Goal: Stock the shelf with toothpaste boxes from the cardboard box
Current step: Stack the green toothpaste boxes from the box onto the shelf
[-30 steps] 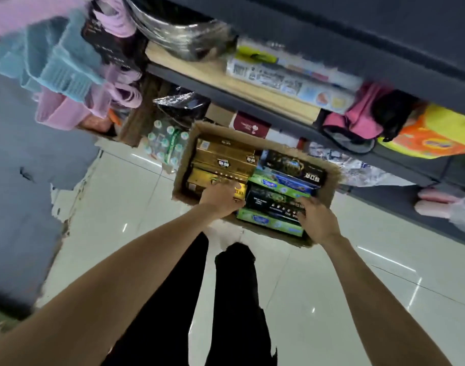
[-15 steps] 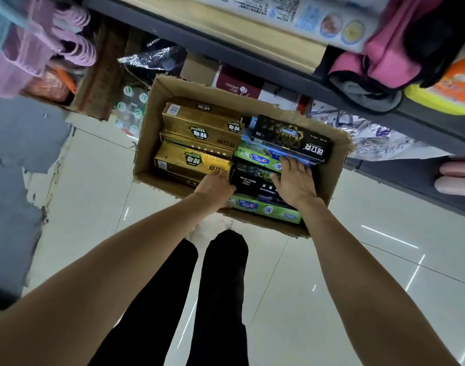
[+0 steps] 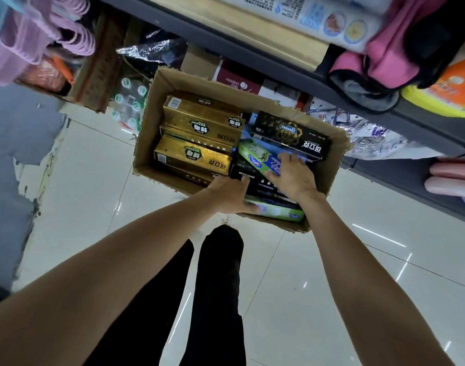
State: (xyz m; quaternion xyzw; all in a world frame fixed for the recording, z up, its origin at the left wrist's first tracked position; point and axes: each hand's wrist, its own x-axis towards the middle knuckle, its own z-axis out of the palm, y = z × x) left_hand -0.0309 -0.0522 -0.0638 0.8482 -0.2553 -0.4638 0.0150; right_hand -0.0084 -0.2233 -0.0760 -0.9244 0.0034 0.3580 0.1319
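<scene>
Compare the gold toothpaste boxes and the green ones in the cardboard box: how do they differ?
The gold boxes lie stacked in the left half of the cardboard box; the green boxes lie in the right half, mixed with black boxes. No hand touches the gold boxes; the right hand rests on one green box and the left hand reaches a lower one. Both kinds are long, narrow cartons lying flat.

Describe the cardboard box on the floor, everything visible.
The cardboard box is plain brown corrugated card, open-topped, with ragged rims. It sits on the glossy tiled floor beside the bottom of the shelf. Inside, gold toothpaste boxes lie stacked flat on one side; black toothpaste boxes and green toothpaste boxes on the other. The left hand reaches over the near rim; the right hand rests on the green and black boxes inside.
</scene>
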